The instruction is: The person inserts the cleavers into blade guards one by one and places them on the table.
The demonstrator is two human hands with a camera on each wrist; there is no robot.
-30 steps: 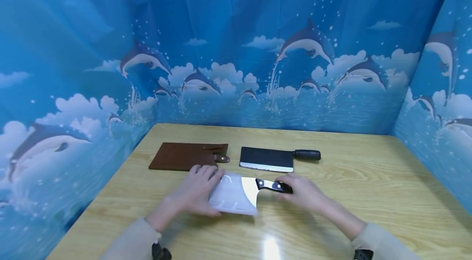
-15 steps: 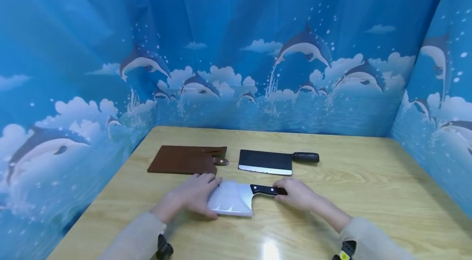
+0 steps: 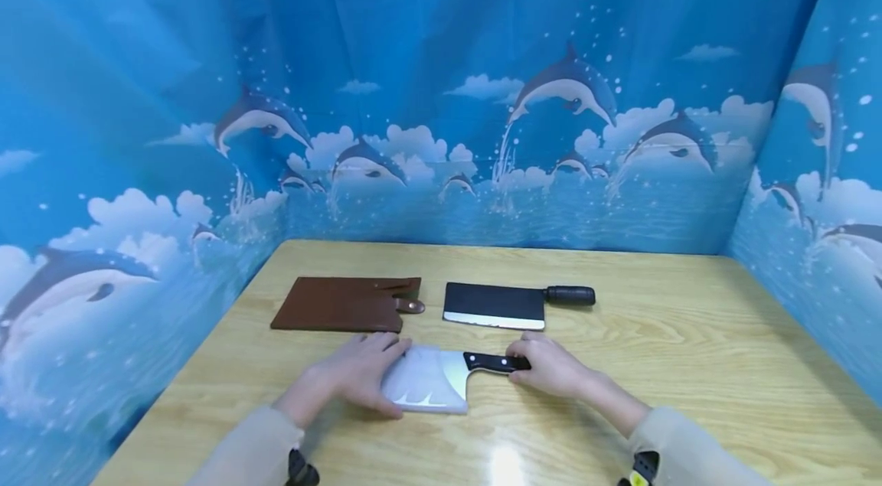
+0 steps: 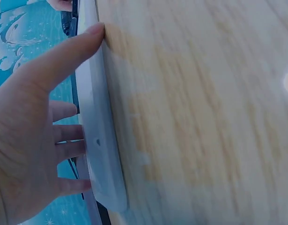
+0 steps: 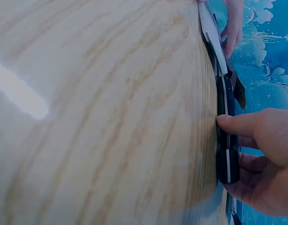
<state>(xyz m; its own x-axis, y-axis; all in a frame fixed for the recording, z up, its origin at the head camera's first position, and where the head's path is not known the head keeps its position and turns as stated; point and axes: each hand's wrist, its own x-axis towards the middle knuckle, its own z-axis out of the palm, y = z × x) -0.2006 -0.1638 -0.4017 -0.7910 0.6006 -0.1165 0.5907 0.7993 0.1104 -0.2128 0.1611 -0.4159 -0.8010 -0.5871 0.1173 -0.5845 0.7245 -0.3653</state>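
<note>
A cleaver [image 3: 451,373] with a black riveted handle lies flat near the middle of the table, a translucent white guard [image 3: 422,383] over most of its blade. My left hand [image 3: 358,373] holds the guarded end, thumb at the near edge and fingers toward the far side. In the left wrist view, the guard [image 4: 102,140] runs between thumb and fingers. My right hand [image 3: 554,367] grips the end of the handle [image 3: 488,362]. From the right wrist, the thumb shows on the handle [image 5: 223,101] with fingers on the other side.
Behind, a second cleaver [image 3: 494,302] with a dark blade and black handle lies flat. Left of it is a brown leather sheath [image 3: 338,304] with a snap strap. A blue dolphin-print curtain [image 3: 413,88] borders the wooden table [image 3: 675,333] at the back and sides.
The guarded cleaver, raised and tilted a second ago, has come down flat and slightly toward me and to the left. Both hands moved with it and keep their hold.
</note>
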